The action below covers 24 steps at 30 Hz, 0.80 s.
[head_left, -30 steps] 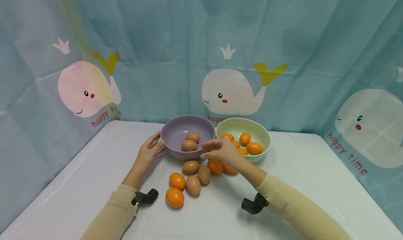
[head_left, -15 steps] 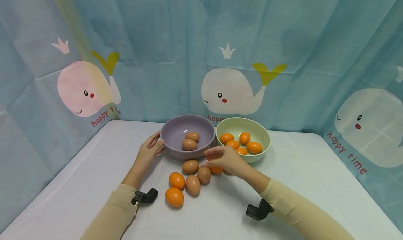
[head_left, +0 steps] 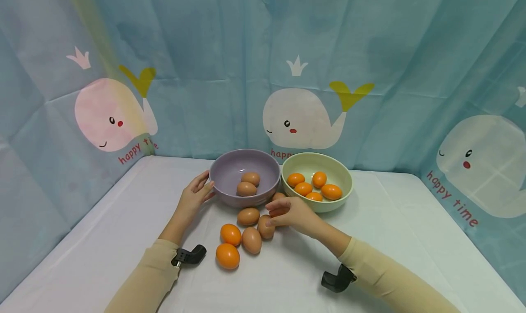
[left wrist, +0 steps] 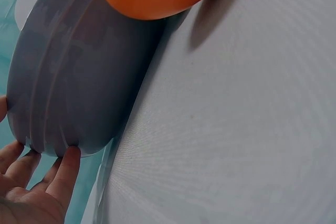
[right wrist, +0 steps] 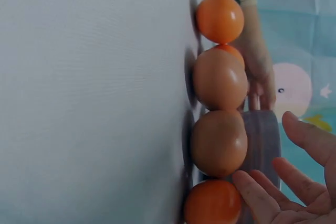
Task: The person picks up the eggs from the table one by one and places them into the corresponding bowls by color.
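My left hand (head_left: 192,199) rests against the left side of the purple bowl (head_left: 223,171), its fingertips touching the outer wall in the left wrist view. Inside lie two brown eggs (head_left: 246,189). Beside the egg cluster in front, my right hand (head_left: 297,216) hovers with fingers spread and holds nothing. Its thumb is near a brown egg (head_left: 266,227); in the right wrist view a fingertip is close to or touching a brown egg (right wrist: 219,144). Behind that hand, part of another brown egg (head_left: 278,196) shows. An orange egg-shaped piece (right wrist: 212,203) is also near the fingers.
A light green bowl (head_left: 347,176) holding several orange egg-shaped pieces stands right of the purple one. Two more orange pieces (head_left: 228,256) and brown eggs (head_left: 248,216) lie on the white-covered table (head_left: 411,240). A blue whale-print curtain (head_left: 205,53) hangs behind.
My right hand has come down from in front of the two bowls toward the egg cluster, now covering orange pieces there and exposing a brown egg behind. My left hand stays put.
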{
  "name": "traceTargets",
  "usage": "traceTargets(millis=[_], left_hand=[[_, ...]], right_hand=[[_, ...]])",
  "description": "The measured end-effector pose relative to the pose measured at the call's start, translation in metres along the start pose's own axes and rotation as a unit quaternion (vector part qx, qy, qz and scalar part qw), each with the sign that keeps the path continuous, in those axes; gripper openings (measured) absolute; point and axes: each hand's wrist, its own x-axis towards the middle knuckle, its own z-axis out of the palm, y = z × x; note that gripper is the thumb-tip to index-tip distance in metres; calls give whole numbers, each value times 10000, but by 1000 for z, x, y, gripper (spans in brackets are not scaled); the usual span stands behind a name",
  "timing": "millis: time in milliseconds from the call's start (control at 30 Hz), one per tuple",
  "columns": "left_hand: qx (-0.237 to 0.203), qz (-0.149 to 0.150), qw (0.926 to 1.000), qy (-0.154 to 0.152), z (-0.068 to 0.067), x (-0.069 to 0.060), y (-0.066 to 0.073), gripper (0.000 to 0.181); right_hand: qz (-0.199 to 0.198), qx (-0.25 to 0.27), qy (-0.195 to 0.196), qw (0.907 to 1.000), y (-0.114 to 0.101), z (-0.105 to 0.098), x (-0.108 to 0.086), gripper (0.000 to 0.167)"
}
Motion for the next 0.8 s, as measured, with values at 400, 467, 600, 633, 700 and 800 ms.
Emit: traceTargets(millis=[400, 467, 600, 633, 700, 800], left_hand=[[-13, -15, 10000, -15, -1, 0, 0, 65], [-16, 17, 10000, -22, -2, 0, -1, 65], [-7, 44, 10000, -29, -2, 1, -2, 66], [1, 48, 10000, -30, -2, 1, -2, 66], [15, 35, 10000, -32, -2, 2, -2, 66], [29, 10, 10000, -19, -2, 1, -1, 66]], right_hand=[[-275, -939, 20, 9952, 4, 8, 4, 38], [-386, -1246, 0, 9915, 2, 9, 3, 39], [-611, -1653, -92, 9843, 1, 14, 2, 42], [-686, -1690, -129, 9831, 1, 14, 2, 42], [-848, -1828, -188, 9793, 2, 16, 2, 42], [-1131, -2057, -285, 9716, 2, 18, 1, 42]])
